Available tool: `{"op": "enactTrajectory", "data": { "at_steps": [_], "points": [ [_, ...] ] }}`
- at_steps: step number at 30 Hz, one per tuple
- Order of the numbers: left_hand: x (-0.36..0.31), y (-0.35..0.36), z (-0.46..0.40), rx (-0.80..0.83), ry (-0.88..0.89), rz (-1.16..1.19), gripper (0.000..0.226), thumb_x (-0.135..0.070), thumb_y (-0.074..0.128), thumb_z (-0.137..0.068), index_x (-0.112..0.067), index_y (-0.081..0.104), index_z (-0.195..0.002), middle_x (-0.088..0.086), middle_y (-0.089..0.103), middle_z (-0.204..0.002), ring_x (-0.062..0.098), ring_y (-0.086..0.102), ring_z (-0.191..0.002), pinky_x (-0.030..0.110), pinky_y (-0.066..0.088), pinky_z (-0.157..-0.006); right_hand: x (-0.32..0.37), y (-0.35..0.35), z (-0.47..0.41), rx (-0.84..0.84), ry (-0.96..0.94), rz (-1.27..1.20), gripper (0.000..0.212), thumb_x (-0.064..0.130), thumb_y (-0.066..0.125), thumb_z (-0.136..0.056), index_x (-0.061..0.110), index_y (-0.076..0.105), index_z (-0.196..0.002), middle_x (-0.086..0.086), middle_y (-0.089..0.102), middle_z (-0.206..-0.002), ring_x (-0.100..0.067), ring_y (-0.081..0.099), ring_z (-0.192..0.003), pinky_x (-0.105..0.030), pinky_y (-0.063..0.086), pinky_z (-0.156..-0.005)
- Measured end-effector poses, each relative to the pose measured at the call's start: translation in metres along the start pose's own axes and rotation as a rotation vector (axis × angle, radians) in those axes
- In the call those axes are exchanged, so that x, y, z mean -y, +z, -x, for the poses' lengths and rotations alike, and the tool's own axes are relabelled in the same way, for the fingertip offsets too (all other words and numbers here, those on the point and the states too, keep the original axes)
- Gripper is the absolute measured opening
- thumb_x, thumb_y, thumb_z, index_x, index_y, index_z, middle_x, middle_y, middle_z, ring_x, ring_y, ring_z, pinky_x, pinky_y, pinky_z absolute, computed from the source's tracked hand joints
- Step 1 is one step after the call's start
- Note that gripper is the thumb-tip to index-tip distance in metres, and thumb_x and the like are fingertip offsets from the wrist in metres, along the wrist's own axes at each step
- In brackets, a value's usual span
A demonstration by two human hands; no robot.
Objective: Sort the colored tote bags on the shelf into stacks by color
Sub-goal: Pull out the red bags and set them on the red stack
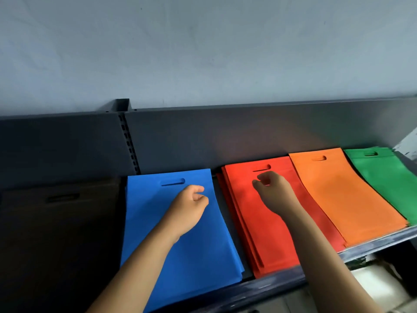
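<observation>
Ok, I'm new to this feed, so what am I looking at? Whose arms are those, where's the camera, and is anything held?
One picture only, from a camera worn on the person's head, looking down at a dark metal shelf. The bare arms are theirs. Five flat bag stacks lie side by side: dark brown stack, blue stack, red stack, orange stack, green stack. The left hand is over the blue, the right hand over the red near its handle slot. Both have curled fingers; whether either grips fabric is unclear.
</observation>
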State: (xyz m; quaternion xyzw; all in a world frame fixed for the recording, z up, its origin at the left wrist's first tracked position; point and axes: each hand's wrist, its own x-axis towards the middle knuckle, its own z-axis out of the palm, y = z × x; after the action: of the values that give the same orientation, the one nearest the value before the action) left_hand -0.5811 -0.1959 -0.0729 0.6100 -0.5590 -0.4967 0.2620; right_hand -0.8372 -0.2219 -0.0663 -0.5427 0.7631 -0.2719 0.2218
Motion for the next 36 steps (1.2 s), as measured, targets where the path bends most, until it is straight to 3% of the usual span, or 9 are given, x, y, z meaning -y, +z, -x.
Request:
{"op": "enactTrajectory", "data": {
  "at_steps": [7, 10, 12, 15, 19, 24, 26, 31, 36],
  "points": [
    [-0.031, 0.066, -0.019, -0.034, -0.143, 0.045, 0.063, -0.038, 0.059, -0.095, -0.018, 0.043, -0.152, -0.01, 0.063, -0.109, 0.015, 0.064, -0.107, 0.037, 0.048, -0.101, -0.049, -0.024, -0.043, 0.177, -0.049, 0.073, 0.027, 0.034, 0.069, -0.096, 0.016, 0.074, -0.115, -0.004, 0.075, -0.105, -0.027, 0.07, -0.103, -0.03, 0.045, -0.079],
    [-0.039, 0.095, -0.031, -0.08, -0.246, 0.114, 0.06, -0.051, 0.066, -0.074, -0.022, 0.056, -0.125, -0.007, 0.056, -0.1, 0.022, 0.058, -0.109, 0.04, 0.046, -0.106, -0.074, -0.026, -0.058, 0.319, -0.075, 0.125, 0.028, 0.037, 0.07, -0.096, 0.012, 0.074, -0.108, -0.009, 0.076, -0.101, -0.03, 0.07, -0.097, -0.035, 0.051, -0.08],
    [-0.044, 0.113, -0.04, -0.154, -0.26, 0.147, 0.026, -0.042, 0.07, -0.083, -0.03, 0.051, -0.095, -0.007, 0.051, -0.092, 0.023, 0.056, -0.102, 0.045, 0.047, -0.109, -0.088, -0.027, -0.066, 0.369, -0.095, 0.093, 0.025, 0.036, 0.071, -0.096, 0.012, 0.075, -0.102, -0.009, 0.076, -0.095, -0.028, 0.069, -0.088, -0.036, 0.051, -0.077],
    [-0.054, 0.133, -0.048, -0.294, -0.263, 0.19, 0.035, -0.032, 0.071, -0.092, -0.03, 0.038, -0.078, -0.005, 0.051, -0.089, 0.021, 0.055, -0.087, 0.039, 0.05, -0.094, -0.101, -0.031, -0.074, 0.425, -0.118, -0.039, 0.023, 0.034, 0.071, -0.096, 0.012, 0.076, -0.095, -0.01, 0.078, -0.089, -0.02, 0.065, -0.075, -0.041, 0.055, -0.075],
    [-0.061, 0.151, -0.055, -0.264, -0.296, 0.245, 0.032, -0.037, 0.083, -0.08, -0.015, 0.074, -0.101, 0.001, 0.079, -0.087, 0.02, 0.076, -0.082, 0.041, 0.061, -0.086, -0.115, -0.036, -0.083, 0.555, -0.141, -0.179, 0.015, 0.028, 0.07, -0.096, 0.017, 0.074, -0.088, -0.001, 0.071, -0.079, -0.015, 0.061, -0.071, -0.044, 0.057, -0.078],
    [-0.065, 0.167, -0.048, -0.362, -0.098, 0.096, 0.033, -0.027, 0.08, -0.087, -0.027, 0.068, -0.118, -0.01, 0.078, -0.105, 0.008, 0.074, -0.096, 0.044, 0.059, -0.096, -0.119, -0.044, -0.088, 0.638, -0.034, -0.41, 0.006, 0.018, 0.067, -0.102, 0.012, 0.069, -0.101, -0.007, 0.064, -0.082, -0.016, 0.062, -0.069, -0.045, 0.063, -0.079],
    [-0.067, 0.165, -0.039, -0.412, 0.0, 0.108, 0.03, -0.019, 0.077, -0.093, -0.028, 0.067, -0.12, -0.009, 0.078, -0.107, 0.007, 0.074, -0.098, 0.044, 0.058, -0.097, -0.123, -0.047, -0.089, 0.557, -0.101, -0.391, 0.016, 0.026, 0.072, -0.1, 0.013, 0.066, -0.109, -0.002, 0.064, -0.087, -0.014, 0.064, -0.07, -0.044, 0.063, -0.074],
    [-0.094, 0.124, 0.003, -0.399, 0.173, 0.37, 0.041, -0.02, 0.076, -0.088, -0.028, 0.065, -0.127, -0.006, 0.077, -0.119, 0.014, 0.072, -0.111, 0.038, 0.054, -0.096, -0.122, -0.081, -0.116, 0.0, -0.447, -0.404, 0.057, 0.049, 0.09, -0.079, 0.022, 0.06, -0.119, 0.007, 0.061, -0.11, -0.01, 0.057, -0.1, -0.021, 0.046, -0.087],
    [-0.116, 0.108, 0.021, -0.569, 0.315, 0.273, 0.032, -0.036, 0.072, -0.089, -0.044, 0.065, -0.119, -0.015, 0.075, -0.118, 0.004, 0.07, -0.108, 0.028, 0.05, -0.089, -0.089, -0.104, -0.11, 0.709, -0.266, -0.908, 0.036, 0.014, 0.083, -0.087, 0.017, 0.072, -0.121, -0.001, 0.081, -0.116, -0.017, 0.076, -0.109, -0.032, 0.063, -0.092]
  ]
}}
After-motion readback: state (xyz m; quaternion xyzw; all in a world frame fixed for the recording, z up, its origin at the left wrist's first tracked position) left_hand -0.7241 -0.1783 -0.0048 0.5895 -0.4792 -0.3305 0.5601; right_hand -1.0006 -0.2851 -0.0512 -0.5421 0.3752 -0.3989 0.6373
